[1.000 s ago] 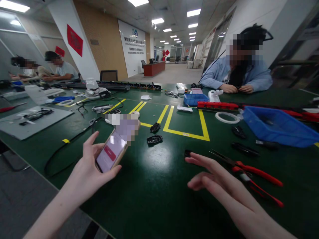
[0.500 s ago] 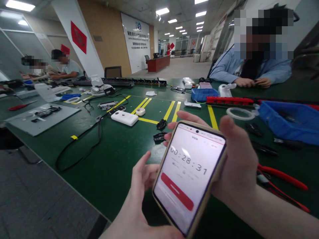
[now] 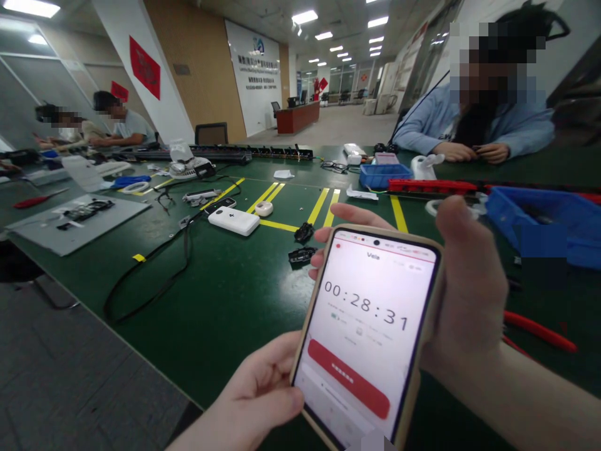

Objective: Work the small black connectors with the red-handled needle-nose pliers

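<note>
A smartphone point(image 3: 366, 332) in a tan case is held up tilted over the green table, its lit screen showing a timer of 00:28:31 above a red button. My right hand point(image 3: 474, 294) wraps round its right side and back; the thumb points up, and fingertips show past the far left edge. At the lower left edge, my left hand point(image 3: 260, 382) pinches the phone between thumb and curled fingers. Just beyond it lie two small black parts, one clump-like point(image 3: 304, 233) and one flatter piece point(image 3: 302, 257).
Left of the phone lie a white power bank point(image 3: 233, 221), a black cable point(image 3: 184, 275) and a grey board point(image 3: 42, 225) with parts. To the right are red-handled pliers point(image 3: 539, 330) and a blue bin point(image 3: 498, 213). A person in a blue sleeve point(image 3: 413, 125) sits across the green table point(image 3: 220, 326).
My left hand has closed from an open reach onto the phone's lower left edge. The phone and my right hand have shifted slightly right.
</note>
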The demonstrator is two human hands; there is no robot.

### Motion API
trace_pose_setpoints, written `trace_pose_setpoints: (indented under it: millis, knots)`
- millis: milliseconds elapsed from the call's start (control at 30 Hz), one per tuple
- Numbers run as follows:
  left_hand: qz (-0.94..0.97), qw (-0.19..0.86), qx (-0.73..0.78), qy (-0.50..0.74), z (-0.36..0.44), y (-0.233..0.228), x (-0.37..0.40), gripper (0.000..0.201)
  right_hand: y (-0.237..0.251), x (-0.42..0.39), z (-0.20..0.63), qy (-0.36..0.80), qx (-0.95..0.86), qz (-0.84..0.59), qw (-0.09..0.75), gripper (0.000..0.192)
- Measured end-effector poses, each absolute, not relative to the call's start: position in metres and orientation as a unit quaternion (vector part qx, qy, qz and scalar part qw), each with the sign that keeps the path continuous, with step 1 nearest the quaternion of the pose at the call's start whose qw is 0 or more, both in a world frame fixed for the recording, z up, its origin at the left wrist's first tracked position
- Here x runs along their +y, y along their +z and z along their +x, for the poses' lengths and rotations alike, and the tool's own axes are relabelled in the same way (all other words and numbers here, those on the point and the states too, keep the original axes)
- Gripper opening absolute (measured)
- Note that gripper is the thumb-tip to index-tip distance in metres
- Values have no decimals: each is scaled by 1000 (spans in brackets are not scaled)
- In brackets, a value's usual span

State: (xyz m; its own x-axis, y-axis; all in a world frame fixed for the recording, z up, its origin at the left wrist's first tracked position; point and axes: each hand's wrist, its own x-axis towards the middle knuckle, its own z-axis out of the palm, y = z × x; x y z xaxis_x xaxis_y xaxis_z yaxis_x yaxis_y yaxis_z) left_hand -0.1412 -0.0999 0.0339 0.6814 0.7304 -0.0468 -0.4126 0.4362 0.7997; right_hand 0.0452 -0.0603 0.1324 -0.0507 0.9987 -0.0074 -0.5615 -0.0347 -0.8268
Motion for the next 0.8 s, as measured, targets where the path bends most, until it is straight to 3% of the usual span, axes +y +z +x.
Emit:
trace_pose_setpoints:
  millis: [800]
  knots:
    - [399,825,192,351,-141,32,-101,48,121,-56,48,642,-378,-296,598,57]
